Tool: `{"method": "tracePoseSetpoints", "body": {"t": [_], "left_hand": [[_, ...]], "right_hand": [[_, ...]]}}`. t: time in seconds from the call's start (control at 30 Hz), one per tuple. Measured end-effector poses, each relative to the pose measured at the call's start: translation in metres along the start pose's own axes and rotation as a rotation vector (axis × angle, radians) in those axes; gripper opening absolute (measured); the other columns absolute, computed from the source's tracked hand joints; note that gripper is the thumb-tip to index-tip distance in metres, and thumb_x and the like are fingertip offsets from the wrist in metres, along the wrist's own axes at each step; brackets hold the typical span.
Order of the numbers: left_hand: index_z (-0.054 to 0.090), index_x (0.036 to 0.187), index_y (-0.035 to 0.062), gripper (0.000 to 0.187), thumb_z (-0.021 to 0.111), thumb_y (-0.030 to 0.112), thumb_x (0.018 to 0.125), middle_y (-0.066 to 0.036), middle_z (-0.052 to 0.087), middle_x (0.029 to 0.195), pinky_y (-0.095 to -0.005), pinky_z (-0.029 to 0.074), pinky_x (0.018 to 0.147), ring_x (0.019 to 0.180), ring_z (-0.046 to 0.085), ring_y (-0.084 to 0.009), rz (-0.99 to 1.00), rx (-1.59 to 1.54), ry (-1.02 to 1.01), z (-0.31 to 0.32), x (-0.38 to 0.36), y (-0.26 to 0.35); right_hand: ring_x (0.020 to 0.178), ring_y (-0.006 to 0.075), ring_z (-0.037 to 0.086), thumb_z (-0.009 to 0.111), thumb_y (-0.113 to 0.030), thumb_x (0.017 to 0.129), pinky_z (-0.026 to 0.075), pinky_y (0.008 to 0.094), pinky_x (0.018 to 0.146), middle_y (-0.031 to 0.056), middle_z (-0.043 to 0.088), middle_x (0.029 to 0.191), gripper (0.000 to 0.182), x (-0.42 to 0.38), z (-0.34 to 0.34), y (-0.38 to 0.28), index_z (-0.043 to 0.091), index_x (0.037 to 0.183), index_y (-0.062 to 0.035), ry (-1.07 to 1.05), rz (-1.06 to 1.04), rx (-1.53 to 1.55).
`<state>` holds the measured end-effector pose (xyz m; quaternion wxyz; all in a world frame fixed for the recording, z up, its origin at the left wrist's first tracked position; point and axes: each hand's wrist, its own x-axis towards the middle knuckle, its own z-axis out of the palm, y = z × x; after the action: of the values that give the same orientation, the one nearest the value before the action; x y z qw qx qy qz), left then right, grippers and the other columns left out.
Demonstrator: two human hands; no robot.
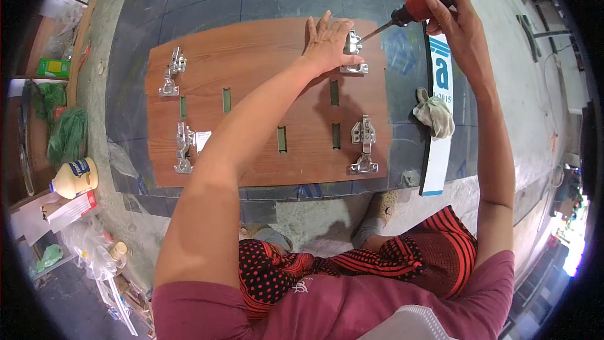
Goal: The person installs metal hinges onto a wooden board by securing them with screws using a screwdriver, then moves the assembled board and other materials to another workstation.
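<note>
My right hand (pixel 462 25) is closed around the red and black handle of a screwdriver (pixel 416 9). The shaft slants down to the left, its tip at a metal cabinet hinge (pixel 354 43) near the upper right corner of a brown wood-grain board (pixel 270 82). My left hand (pixel 327 47) rests on the board beside that hinge, fingers spread, the thumb against the hinge's lower part. Other metal hinges lie on the board: one at the lower right (pixel 363 145), one at the upper left (pixel 171 72), one at the lower left (pixel 183 148).
Several narrow slots pierce the board, which lies on a dark sheet-covered surface (pixel 201 0). To the right runs a white printed strip (pixel 438 157) with a crumpled glove or cloth (pixel 434 115) on it. A yellowish bottle (pixel 75 177) and plastic bags (pixel 66 135) stand at left.
</note>
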<state>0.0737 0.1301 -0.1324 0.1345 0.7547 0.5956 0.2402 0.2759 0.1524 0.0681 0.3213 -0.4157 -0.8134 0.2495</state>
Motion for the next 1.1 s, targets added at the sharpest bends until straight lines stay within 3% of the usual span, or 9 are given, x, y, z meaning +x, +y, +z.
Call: {"method": "tracePoseSetpoints", "body": {"t": [0.27, 0.37, 0.9, 0.97, 1.1], "left_hand": [[0.035, 0.135, 0.0088, 0.096, 0.064, 0.067, 0.064, -0.008, 0.034, 0.141, -0.0655, 0.007, 0.104, 0.135, 0.015, -0.0398, -0.006, 0.077, -0.016, 0.001, 0.003, -0.002], [0.037, 0.133, 0.0073, 0.091, 0.068, 0.059, 0.065, -0.010, 0.036, 0.138, -0.0651, 0.008, 0.104, 0.135, 0.016, -0.0411, 0.012, 0.015, 0.022, -0.001, 0.000, 0.000], [0.036, 0.135, 0.0069, 0.092, 0.066, 0.061, 0.066, -0.010, 0.034, 0.140, -0.0639, 0.007, 0.105, 0.135, 0.015, -0.0396, 0.001, 0.040, -0.013, -0.002, 0.001, 0.000], [0.036, 0.134, 0.0072, 0.092, 0.066, 0.061, 0.066, -0.009, 0.035, 0.139, -0.0637, 0.007, 0.105, 0.135, 0.016, -0.0397, 0.005, 0.041, -0.006, -0.001, 0.001, -0.001], [0.037, 0.133, 0.0077, 0.091, 0.067, 0.061, 0.065, -0.009, 0.035, 0.139, -0.0634, 0.007, 0.105, 0.135, 0.017, -0.0396, 0.010, 0.050, 0.008, 0.000, 0.001, -0.002]], "right_hand": [[0.066, 0.0102, 0.059, 0.052, -0.034, 0.092, 0.051, 0.0252, 0.061, 0.0072, 0.062, 0.082, 0.035, -0.001, -0.004, 0.003, 0.050, 0.118, -0.0101, 0.012, -0.001, -0.088], [0.065, 0.0101, 0.058, 0.052, -0.034, 0.092, 0.051, 0.0253, 0.061, 0.0071, 0.061, 0.081, 0.035, -0.001, -0.005, -0.001, 0.050, 0.118, -0.0097, 0.012, 0.004, -0.085], [0.070, 0.0107, 0.058, 0.052, -0.029, 0.093, 0.050, 0.0261, 0.066, 0.0080, 0.063, 0.086, 0.034, -0.004, 0.006, 0.005, 0.048, 0.120, -0.0099, -0.015, 0.013, 0.015], [0.071, 0.0120, 0.059, 0.053, -0.028, 0.093, 0.050, 0.0260, 0.065, 0.0076, 0.063, 0.086, 0.033, -0.006, 0.006, -0.004, 0.049, 0.119, -0.0091, -0.025, -0.178, -0.001], [0.072, 0.0155, 0.060, 0.053, -0.034, 0.092, 0.050, 0.0287, 0.066, 0.0077, 0.064, 0.088, 0.037, -0.002, -0.011, -0.003, 0.050, 0.118, -0.0090, -0.124, -0.035, -0.223]]}}
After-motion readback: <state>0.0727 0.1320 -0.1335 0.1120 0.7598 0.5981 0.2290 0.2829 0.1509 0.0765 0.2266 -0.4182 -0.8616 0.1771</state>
